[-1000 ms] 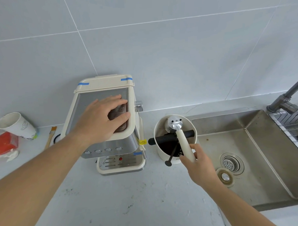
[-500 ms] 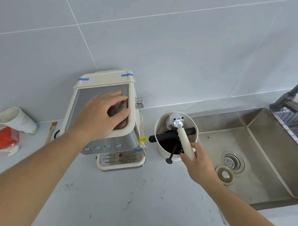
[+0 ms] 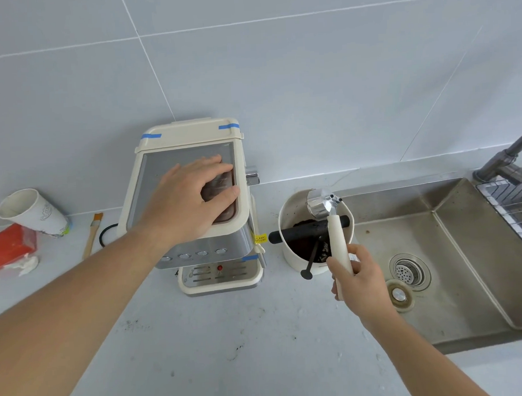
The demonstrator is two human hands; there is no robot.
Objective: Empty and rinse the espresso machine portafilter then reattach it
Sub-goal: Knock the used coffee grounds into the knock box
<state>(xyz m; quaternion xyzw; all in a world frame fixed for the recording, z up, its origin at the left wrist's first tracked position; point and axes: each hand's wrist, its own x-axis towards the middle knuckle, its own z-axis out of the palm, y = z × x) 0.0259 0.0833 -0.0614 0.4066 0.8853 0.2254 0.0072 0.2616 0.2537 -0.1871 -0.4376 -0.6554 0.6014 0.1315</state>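
A cream and steel espresso machine (image 3: 195,218) stands against the tiled wall. My left hand (image 3: 191,207) lies flat on its top, fingers spread. My right hand (image 3: 359,280) grips the cream handle of the portafilter (image 3: 334,233). Its metal head (image 3: 318,205) is turned on its side above the far rim of a white knock box (image 3: 292,256). A black bar (image 3: 303,229) crosses the box, and dark coffee grounds lie inside. The handle rests across that bar.
A steel sink (image 3: 453,255) with a drain strainer (image 3: 409,270) lies to the right, a loose plug (image 3: 400,295) beside the drain and a tap (image 3: 503,157) at the back. Left of the machine are a paper cup (image 3: 33,212), a brush (image 3: 92,233) and a red pack (image 3: 9,247).
The portafilter head has rolled from facing down to lying on its side over the knock box. My left hand has stayed on the machine's top.
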